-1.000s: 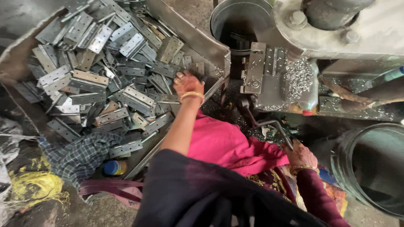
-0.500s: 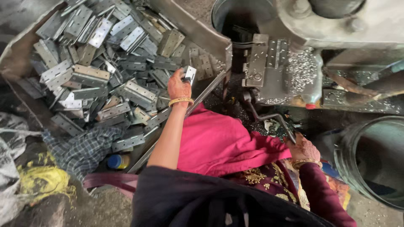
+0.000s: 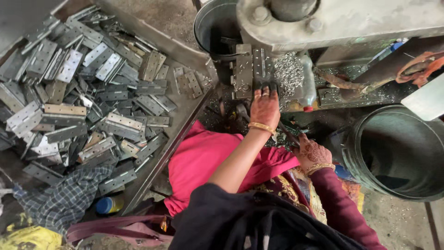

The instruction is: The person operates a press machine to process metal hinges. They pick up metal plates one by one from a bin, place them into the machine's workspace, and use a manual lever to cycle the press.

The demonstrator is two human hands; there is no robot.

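The left hand (image 3: 264, 107) reaches forward to the machine bed and its fingertips press down on a flat metal hinge plate (image 3: 253, 69). This plate lies open on the bed under the big grey machine head (image 3: 333, 18), and its long axis runs away from the person, toward the top of the view. The fingers are close together on the near end of the plate; they push on it and do not pinch it. The right hand (image 3: 311, 153) rests lower, near the lap, with the fingers curled; I cannot tell if it holds something. On the left, a metal tray (image 3: 185, 51) carries a heap of hinge plates (image 3: 83, 92), too many to count and pointing in all directions. Two round metal drums are visible: one (image 3: 212, 28) behind the bed and one (image 3: 393, 153) at the right. A small bottle with a blue cap (image 3: 109, 204) lies near a checked cloth (image 3: 64, 199)
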